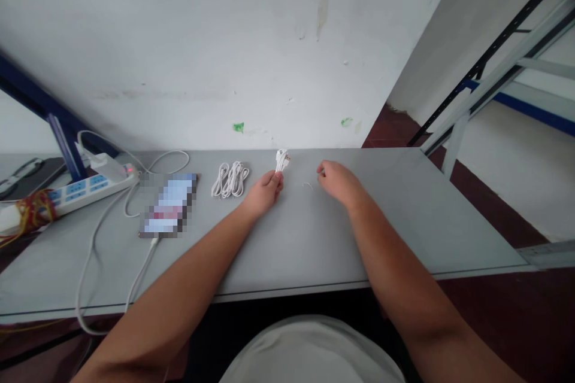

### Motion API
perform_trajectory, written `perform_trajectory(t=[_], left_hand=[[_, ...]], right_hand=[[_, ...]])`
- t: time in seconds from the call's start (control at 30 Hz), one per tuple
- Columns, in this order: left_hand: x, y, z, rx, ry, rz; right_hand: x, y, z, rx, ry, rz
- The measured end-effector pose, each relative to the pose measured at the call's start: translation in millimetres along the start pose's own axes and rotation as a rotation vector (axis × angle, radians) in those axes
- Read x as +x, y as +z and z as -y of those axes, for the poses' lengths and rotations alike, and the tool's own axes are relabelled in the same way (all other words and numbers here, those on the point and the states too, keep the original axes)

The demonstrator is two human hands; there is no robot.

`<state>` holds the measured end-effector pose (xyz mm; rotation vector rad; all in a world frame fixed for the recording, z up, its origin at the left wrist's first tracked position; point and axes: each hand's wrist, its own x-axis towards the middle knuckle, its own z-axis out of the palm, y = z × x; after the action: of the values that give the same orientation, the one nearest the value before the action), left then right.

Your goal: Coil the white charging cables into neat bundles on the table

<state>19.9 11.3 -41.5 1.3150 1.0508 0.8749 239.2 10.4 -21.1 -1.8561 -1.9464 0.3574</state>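
Note:
My left hand [265,191] is closed around a bundled white cable [283,160], whose folded loops and plug ends stick up above the fingers. To the left of that hand, coiled white cables [230,179] lie side by side on the grey table [287,245]. A thin white twist tie [308,185] rests on the tabletop between my hands. My right hand [336,179] is just right of the tie, its fingers curled together; anything inside them is hidden or too small to see.
At the left lie a blurred phone [168,204] with a charging cable [92,251] and a power strip [74,191] with a white charger [108,166] plugged in. A white wall [251,48] borders the table's back. A metal frame [485,72] stands at the right.

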Motion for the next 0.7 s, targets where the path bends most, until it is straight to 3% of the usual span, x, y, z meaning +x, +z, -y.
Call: perform_trajectory(t=[0.17,0.47,0.6,0.7], left_hand=[[1,-1.2,-1,0.016,-0.001,-0.022],[4,-4.3,10,0.111,0.035,-0.038],[2,-3.2,9,0.155,0.063,-0.006],[-4,-1.5,4,0.160,0.109,0.086]], right_hand=[[1,13,-8,-0.110,-0.049,0.118],[2,27,6,-0.120,-0.049,0.152],[2,30,14,0.154,-0.004,0.086],[2,34,22,0.437,0.063,0.064]])
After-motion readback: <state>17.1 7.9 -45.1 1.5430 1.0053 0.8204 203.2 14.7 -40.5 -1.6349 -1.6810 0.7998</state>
